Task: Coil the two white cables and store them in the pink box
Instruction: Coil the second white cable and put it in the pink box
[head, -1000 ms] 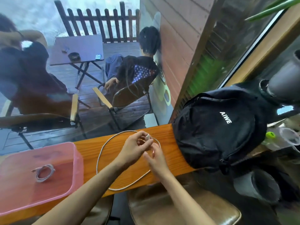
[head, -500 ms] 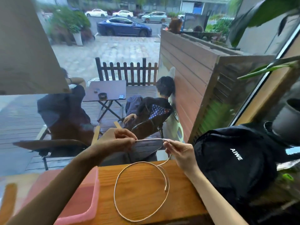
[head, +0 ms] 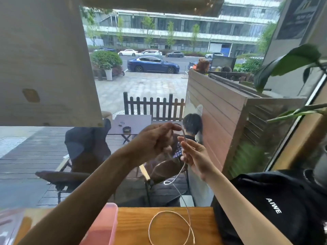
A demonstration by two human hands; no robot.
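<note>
Head view: both hands raised mid-frame, in front of the window. Left hand (head: 155, 138) has fingers curled, thumb and forefinger pinched on the white cable (head: 178, 172) at its top. Right hand (head: 193, 153) is just right of it, fingertips closed on the same cable slightly lower. Cable is motion-blurred between the hands; can't tell how many turns are held. From the hands it hangs down to the wooden counter (head: 134, 225) at bottom centre, where the rest lies in one loose loop. Pink box (head: 108, 221) sits at lower left on the counter, just left of the loop, partly behind the left forearm. Black backpack (head: 276, 200) at lower right.
</note>
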